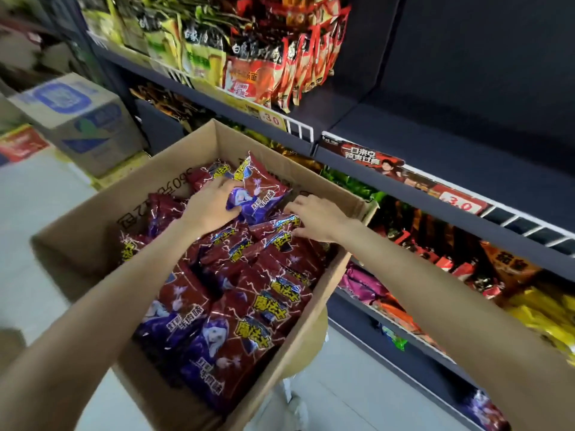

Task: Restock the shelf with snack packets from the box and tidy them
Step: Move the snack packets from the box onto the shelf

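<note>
Nearest the camera, both forearms reach into an open cardboard box (93, 225) that stands just in front of the shelving and is heaped with red-and-purple snack packets (236, 331). The left hand (211, 206) has its fingers curled round one raised packet (258, 194) at the far end of the box. The right hand (314, 217) rests just beside it, fingertips bent onto another packet; whether it actually grips it cannot be told.

Judgement: the picking step is in hand, with no packet yet on the shelf. The next move calls for lifting the held packet over the far box wall and up to the bare dark shelf (466, 141) at upper right.

Obstructions: the white wire front rail (529, 217) and price strip (460, 203) must be cleared. Filled shelves of noodle packs (249, 73) stand at upper left; a blue-printed carton (81, 119) sits on the floor beyond.
</note>
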